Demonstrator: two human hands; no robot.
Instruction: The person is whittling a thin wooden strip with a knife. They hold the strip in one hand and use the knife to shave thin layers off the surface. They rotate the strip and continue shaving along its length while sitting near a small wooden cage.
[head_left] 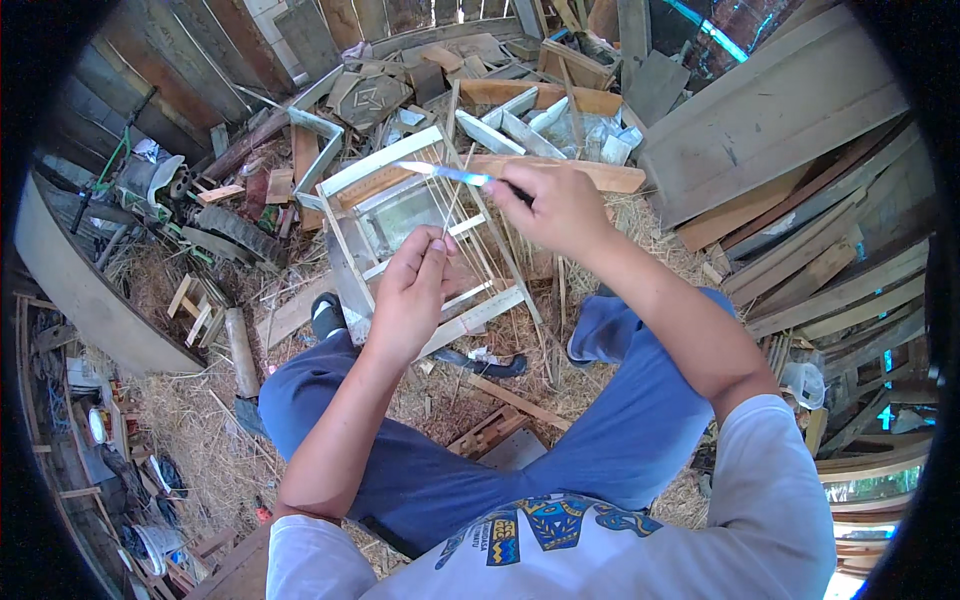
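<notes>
The wooden frame (475, 320) looks dry and matt, with a worn, pale face. Over it, the knife's blade (440, 172) is smooth, glossy metal, and the handle (517, 192) is dark. Slim strips (488, 262) across the frame look like bare, fibrous wood or cane. Right of it, a broad board (780, 125) is flat and dull. Nearer the wearer than the frame, blue trousers (610, 425) are soft, matt cloth; coarse, dry straw (215, 425) lies around it.

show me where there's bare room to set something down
The straw-covered floor left of the left knee, below the curved board, looks most open. A narrower strip lies between the right knee and the leaning panel. Crowded: the scrap-wood pile beyond the wooden frame.
</notes>
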